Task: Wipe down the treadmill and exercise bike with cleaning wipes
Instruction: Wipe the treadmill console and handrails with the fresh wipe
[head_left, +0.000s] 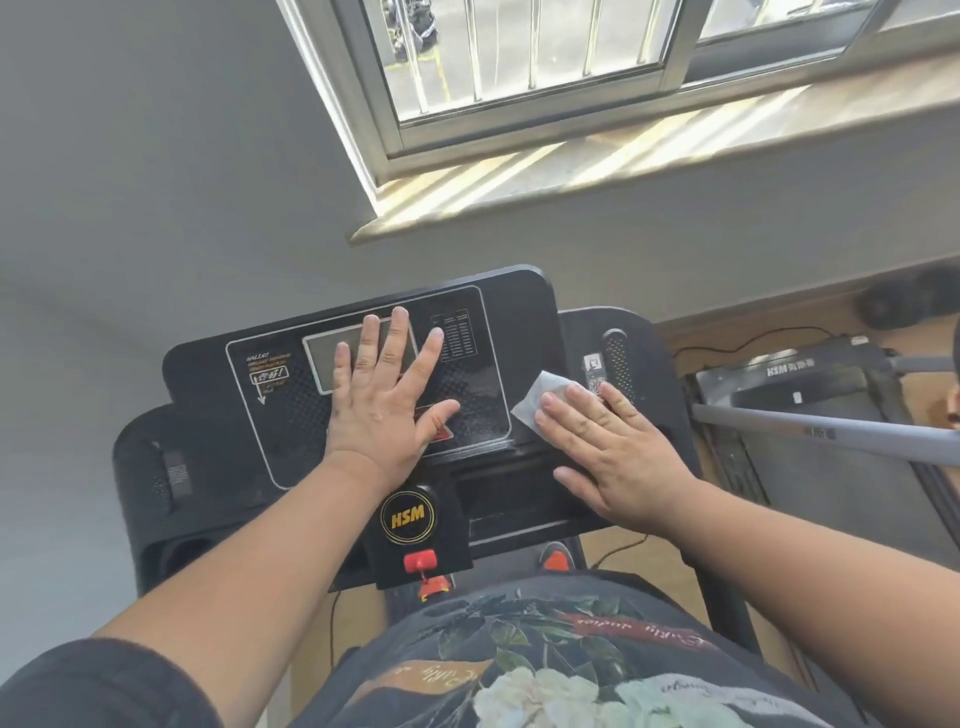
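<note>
The black treadmill console (249, 415) fills the middle of the view, with a grey display and a round HSM badge below it. My left hand (382, 395) lies flat on the console, fingers spread, partly covering the display, holding nothing. My right hand (605, 449) presses flat on a white cleaning wipe (540, 397) at the console's right edge, beside the speaker grille. Only the wipe's far left corner shows beyond my fingers. The panel beside the wipe looks damp.
A second treadmill (810, 395) with a grey handrail stands to the right. A window (519, 67) and sunlit sill (571, 166) are on the wall ahead. A red safety key (421, 561) hangs below the badge. Black cables run across the wooden floor.
</note>
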